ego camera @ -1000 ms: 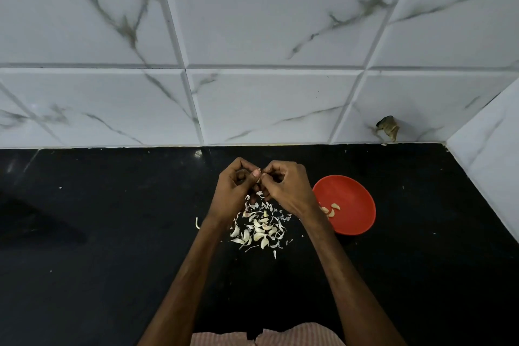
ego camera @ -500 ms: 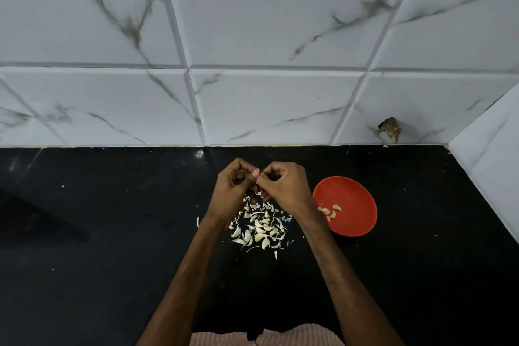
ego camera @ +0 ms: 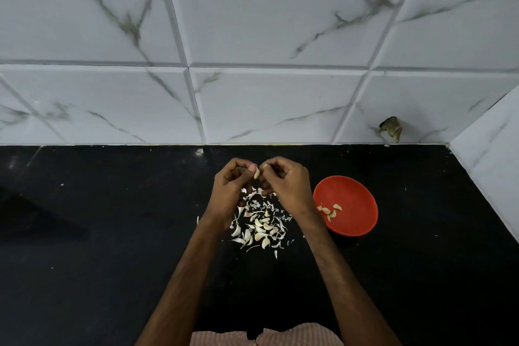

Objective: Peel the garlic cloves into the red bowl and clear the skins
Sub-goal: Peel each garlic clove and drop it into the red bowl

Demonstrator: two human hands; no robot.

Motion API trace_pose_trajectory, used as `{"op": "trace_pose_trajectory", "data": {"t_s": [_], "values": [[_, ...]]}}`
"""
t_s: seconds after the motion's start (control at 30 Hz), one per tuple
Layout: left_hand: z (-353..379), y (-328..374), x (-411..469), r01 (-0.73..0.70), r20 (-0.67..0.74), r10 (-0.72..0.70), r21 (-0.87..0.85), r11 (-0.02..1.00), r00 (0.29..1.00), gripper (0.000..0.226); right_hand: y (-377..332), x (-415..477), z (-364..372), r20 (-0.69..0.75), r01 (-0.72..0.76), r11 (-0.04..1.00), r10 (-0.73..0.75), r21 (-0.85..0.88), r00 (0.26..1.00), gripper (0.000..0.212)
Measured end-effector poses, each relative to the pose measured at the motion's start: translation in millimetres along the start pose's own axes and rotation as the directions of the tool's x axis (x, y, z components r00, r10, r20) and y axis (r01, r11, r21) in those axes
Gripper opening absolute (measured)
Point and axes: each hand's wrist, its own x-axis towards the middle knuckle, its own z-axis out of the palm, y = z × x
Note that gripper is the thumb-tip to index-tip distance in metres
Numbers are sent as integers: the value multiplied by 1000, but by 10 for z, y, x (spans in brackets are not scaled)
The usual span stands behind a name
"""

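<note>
Clove [ego camera: 256,173] newly exposed — in left hand [ego camera: 229,191]

Single cam, head-worn, wide-angle. Faces fwd & down: black counter [ego camera: 84,261] fills lower half, tiled wall [ego camera: 252,22] upper half, side wall [ego camera: 491,177] at rt edge. Mid-frame, fairly near lens: left hand [ego camera: 229,191] & right hand [ego camera: 290,187], seen from above.

black counter [ego camera: 92,261], red bowl [ego camera: 354,197] on it, garlic heap [ego camera: 261,229], seemingly skins and cloves

Peeled cloves [ego camera: 329,212] in red bowl [ego camera: 354,194]
</note>
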Motion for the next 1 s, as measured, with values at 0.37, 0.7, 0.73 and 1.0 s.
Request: {"op": "trace_pose_trajectory", "data": {"t_s": [0.37, 0.7, 0.73, 1.0], "values": [[-35, 14, 7, 103, 60, -102, -17, 995, 993, 12, -11, 78, -72, 229, 34, 999, -27, -26, 973, 10], [5, 11, 60, 247, 79, -234, -283, 927, 969, 21, -30, 10, -28, 118, 115, 992, -108, -55, 987, 12], [5, 10, 66, 260, 76, -249, -300, 918, 966, 20, -43, 4, -28, 116, 171, 979, -158, -113, 981, 13], [120, 46, 58, 304, 46, -311, -380, 874, 949, 20, -92, -41, -12, 163, 507, 713, -496, -485, 853, 6]]}}
